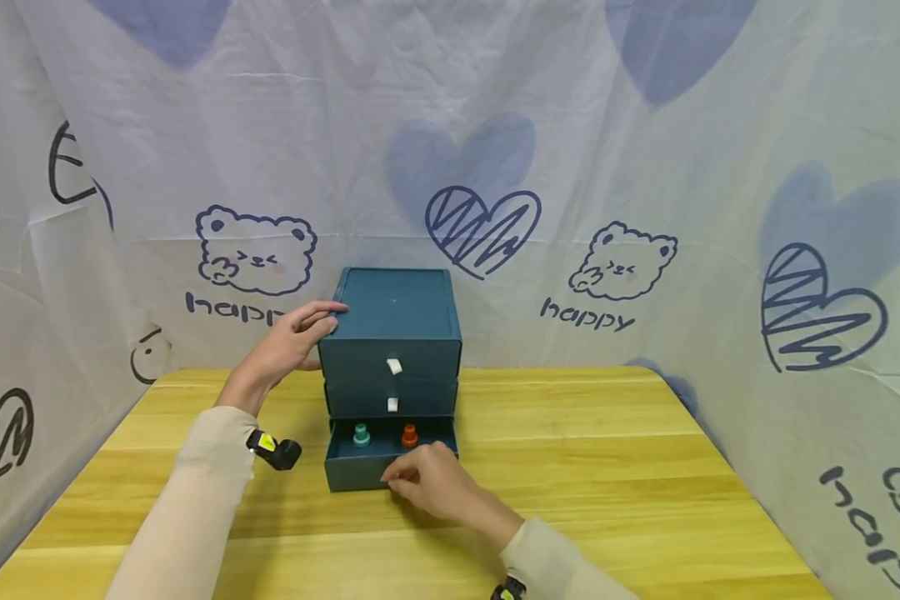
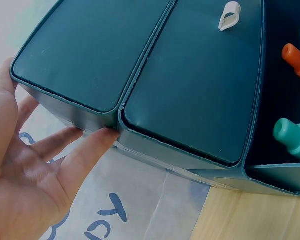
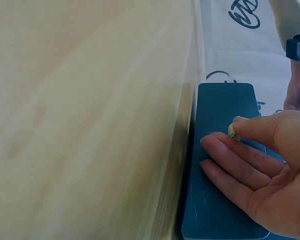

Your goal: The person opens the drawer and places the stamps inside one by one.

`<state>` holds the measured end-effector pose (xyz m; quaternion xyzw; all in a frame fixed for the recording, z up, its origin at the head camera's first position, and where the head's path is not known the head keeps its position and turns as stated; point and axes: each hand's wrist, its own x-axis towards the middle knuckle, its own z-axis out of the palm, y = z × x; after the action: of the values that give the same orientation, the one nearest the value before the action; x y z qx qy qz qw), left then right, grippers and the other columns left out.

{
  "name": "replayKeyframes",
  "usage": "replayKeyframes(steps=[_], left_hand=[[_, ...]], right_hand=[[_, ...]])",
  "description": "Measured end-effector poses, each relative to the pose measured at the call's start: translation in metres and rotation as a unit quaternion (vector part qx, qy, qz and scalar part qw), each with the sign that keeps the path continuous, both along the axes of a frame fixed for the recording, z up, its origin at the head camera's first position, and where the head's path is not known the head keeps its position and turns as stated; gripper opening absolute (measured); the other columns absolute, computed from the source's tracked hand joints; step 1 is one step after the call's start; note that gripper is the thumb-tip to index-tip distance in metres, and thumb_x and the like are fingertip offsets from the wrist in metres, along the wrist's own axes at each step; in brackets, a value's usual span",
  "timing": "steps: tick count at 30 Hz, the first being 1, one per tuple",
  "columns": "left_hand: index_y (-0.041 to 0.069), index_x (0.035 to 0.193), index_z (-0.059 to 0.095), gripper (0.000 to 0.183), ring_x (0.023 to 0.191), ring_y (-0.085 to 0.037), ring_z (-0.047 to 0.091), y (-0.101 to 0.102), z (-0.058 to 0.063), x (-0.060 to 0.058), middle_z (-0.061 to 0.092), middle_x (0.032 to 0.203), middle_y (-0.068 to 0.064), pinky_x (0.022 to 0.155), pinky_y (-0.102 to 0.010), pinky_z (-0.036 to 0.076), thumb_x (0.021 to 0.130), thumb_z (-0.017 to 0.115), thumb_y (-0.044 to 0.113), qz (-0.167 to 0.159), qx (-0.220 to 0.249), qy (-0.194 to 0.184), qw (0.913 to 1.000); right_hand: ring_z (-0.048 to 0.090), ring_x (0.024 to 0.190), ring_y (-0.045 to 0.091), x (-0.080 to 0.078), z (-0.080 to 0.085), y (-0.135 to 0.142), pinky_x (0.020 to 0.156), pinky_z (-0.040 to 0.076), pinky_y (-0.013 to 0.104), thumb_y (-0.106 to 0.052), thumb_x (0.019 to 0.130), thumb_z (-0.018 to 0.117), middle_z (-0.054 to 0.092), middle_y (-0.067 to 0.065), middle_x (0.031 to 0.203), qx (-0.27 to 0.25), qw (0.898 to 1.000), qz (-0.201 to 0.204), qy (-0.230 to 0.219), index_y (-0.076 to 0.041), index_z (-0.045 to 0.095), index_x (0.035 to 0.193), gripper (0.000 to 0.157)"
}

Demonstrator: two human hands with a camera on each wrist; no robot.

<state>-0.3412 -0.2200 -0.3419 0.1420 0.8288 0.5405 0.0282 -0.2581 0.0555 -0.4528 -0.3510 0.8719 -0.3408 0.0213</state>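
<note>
A dark teal three-drawer box (image 1: 390, 358) stands on the table with its bottom drawer (image 1: 356, 473) pulled out. Inside that drawer stand a teal peg-like piece (image 1: 361, 435) and an orange one (image 1: 410, 435), both stepped and narrower at the top. My left hand (image 1: 288, 342) rests on the box's upper left side, fingers spread along the edge and side wall in the left wrist view. At the drawer's front, my right hand (image 1: 438, 483) pinches a small white pull tab (image 3: 233, 132) between thumb and index finger; the tab is hidden in the head view.
White pull tabs (image 1: 394, 366) hang on the two upper drawers, which are pushed in. The wooden table (image 1: 570, 467) extends to both sides of the box. Behind it hangs a pale cloth (image 1: 375, 167) printed with hearts and bears.
</note>
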Motion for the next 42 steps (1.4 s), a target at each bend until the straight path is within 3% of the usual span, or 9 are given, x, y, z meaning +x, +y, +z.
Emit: replayKeyframes(steps=[4,10,22,35,42], left_hand=[[0.022,0.157,0.042,0.051,0.158,-0.043,0.02,0.0,0.0,-0.001,0.017,0.173,-0.014,0.107,-0.069,0.047,0.11,0.045,0.043,-0.001,0.0,-0.002,1.0],[0.022,0.156,0.042,0.052,0.159,-0.042,0.019,-0.001,0.0,-0.002,0.016,0.174,-0.013,0.108,-0.069,0.046,0.11,0.045,0.045,-0.002,0.005,-0.005,1.0],[0.022,0.156,0.042,0.051,0.159,-0.042,0.02,0.002,0.001,-0.002,0.017,0.173,-0.013,0.108,-0.069,0.047,0.11,0.045,0.044,-0.004,0.001,-0.006,1.0],[0.021,0.156,0.042,0.05,0.159,-0.042,0.02,0.001,0.002,-0.001,0.017,0.173,-0.014,0.107,-0.069,0.047,0.111,0.045,0.04,-0.004,0.007,-0.01,0.9999],[0.022,0.156,0.042,0.05,0.159,-0.042,0.02,0.001,0.002,0.0,0.018,0.173,-0.015,0.108,-0.069,0.046,0.111,0.044,0.041,-0.002,0.007,-0.009,0.9999]], right_hand=[[0.062,0.062,-0.004,-0.005,-0.001,0.0,0.06,0.051,0.01,-0.007,0.096,0.072,0.082,0.005,0.095,-0.003,1.0,-0.002,0.009,-0.009,0.083,0.103,0.013],[0.069,0.072,0.001,-0.011,-0.001,-0.002,0.068,0.052,0.009,-0.007,0.097,0.071,0.082,0.006,0.097,0.003,1.0,-0.008,0.027,-0.009,0.082,0.103,0.013],[0.07,0.074,0.005,-0.021,-0.003,-0.002,0.069,0.053,0.009,-0.007,0.098,0.069,0.081,0.007,0.101,0.004,0.999,-0.009,0.045,-0.008,0.082,0.105,0.015],[0.067,0.073,0.004,-0.035,-0.003,-0.006,0.068,0.054,0.012,-0.009,0.098,0.07,0.08,0.004,0.095,0.006,0.999,-0.032,0.04,-0.01,0.082,0.106,0.014],[0.073,0.08,0.012,-0.044,-0.007,-0.008,0.072,0.057,0.016,-0.008,0.098,0.07,0.081,0.006,0.098,-0.007,0.998,-0.041,0.042,-0.009,0.082,0.106,0.015]])
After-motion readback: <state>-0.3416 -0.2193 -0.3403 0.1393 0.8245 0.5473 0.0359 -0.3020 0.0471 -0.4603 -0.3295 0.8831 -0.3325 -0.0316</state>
